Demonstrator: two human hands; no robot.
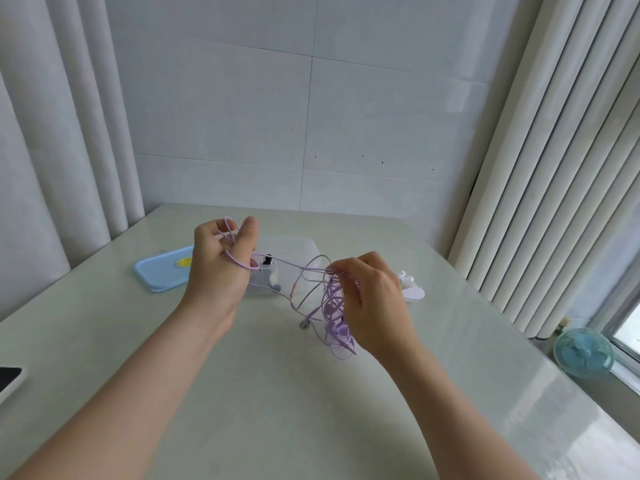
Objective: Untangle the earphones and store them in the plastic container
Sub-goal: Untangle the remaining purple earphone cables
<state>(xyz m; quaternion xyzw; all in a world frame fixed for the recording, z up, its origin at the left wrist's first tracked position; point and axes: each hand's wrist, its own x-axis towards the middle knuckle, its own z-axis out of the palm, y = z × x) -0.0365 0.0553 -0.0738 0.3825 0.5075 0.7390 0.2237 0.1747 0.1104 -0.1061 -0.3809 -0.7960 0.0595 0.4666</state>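
Wall [277, 116]: pale tiles, a few dark specks. Curtain [52, 133] hangs in folds at the left, vertical blinds [554, 150] at the right; both are cut off by the frame. Desk [277, 427]: pale, glossy, stone-look, its near corners out of frame. Fan [583, 353], small and blue, stands beyond the right desk edge under the blinds. Container [298, 245]: translucent, at mid-desk behind the hands, so most of it is hidden and its contents are hard to make out. Lid [162, 271], blue with a yellow centre, lies flat just left of it, its right end behind the left wrist. Dark device [8, 379] is cut off at the left edge. White object [412, 289] is mostly hidden behind the right hand; identity unclear. Left hand [218, 271]: raised, cord looped round thumb and curled forefinger. Right hand [374, 299]: fingertips curled, pinching several strands. Earphones [334, 299]: purple, stretched between the hands in front of the container, outside it; the tangle hangs under the right hand, contact with the desk unclear.
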